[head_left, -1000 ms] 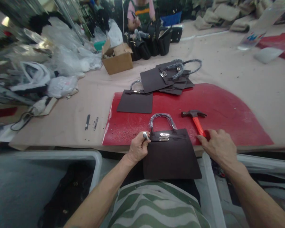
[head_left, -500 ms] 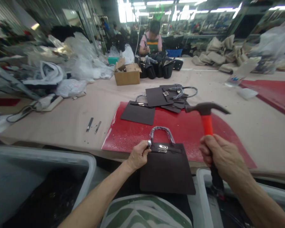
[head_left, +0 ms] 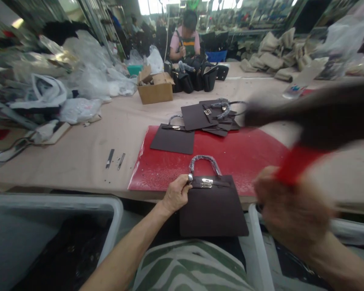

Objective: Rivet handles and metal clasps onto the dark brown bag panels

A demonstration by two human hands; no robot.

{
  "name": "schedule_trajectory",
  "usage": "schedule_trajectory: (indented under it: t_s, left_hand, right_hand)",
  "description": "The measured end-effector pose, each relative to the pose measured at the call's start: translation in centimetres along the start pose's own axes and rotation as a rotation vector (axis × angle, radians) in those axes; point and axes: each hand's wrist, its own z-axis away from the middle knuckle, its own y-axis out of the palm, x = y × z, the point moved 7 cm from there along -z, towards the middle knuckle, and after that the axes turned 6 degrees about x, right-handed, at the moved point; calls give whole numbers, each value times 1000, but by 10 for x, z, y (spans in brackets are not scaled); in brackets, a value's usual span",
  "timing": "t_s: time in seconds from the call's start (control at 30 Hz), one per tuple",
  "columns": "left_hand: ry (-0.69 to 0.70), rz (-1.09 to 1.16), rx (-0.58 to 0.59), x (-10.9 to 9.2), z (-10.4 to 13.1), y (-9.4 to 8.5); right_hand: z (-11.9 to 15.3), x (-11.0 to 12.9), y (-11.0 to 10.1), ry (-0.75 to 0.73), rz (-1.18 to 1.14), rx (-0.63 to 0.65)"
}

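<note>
A dark bag panel (head_left: 214, 210) with a plastic-wrapped handle and a metal clasp (head_left: 206, 183) hangs over the front edge of the red mat (head_left: 166, 173). My left hand (head_left: 177, 193) pinches its upper left corner, with a small round metal piece at the fingertips. On the right, my right hand (head_left: 294, 210) is wrapped round a hammer (head_left: 324, 121), raised near the camera and blurred. Behind, more dark panels (head_left: 172, 139) with wrapped handles lie on the mat, some of them stacked.
Two thin metal tools (head_left: 110, 158) lie on the table (head_left: 79, 161) at left. Grey bins (head_left: 118, 210) stand below the table edge on both sides. Farther back are a cardboard box (head_left: 155, 93), black bags (head_left: 186, 81), plastic wrap (head_left: 94, 81) and a seated person (head_left: 185, 40).
My right hand has lifted the hammer closer to the camera. My left hand stays at the panel's corner. The whole view has shifted slightly.
</note>
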Motion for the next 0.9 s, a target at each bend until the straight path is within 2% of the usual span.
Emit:
schedule_trajectory:
  t_s: [0.1,0.17,0.33,0.43,0.5,0.6,0.77,0.9]
  left_hand:
    - [-23,-12,12,4,2,0]
    - [-21,-23,16,5,3,0]
    - [2,-61,25,4,3,1]
    - [21,-83,23,2,3,0]
    - [31,-103,23,1,4,-1]
    - [39,-134,25,1,5,-1]
    - [50,-167,25,3,6,-2]
    - [45,-173,45,4,5,-3]
  right_hand:
    - [7,-5,30,-89,85,277]
    - [7,-26,40,-19,122,375]
    - [4,-124,60,347,58,403]
    - [8,-171,76,437,133,368]
    - [10,-185,82,441,187,311]
    - [12,-179,88,332,218,262]
    - [15,-138,120,-62,136,411]
    - [17,-133,133,-53,106,368]
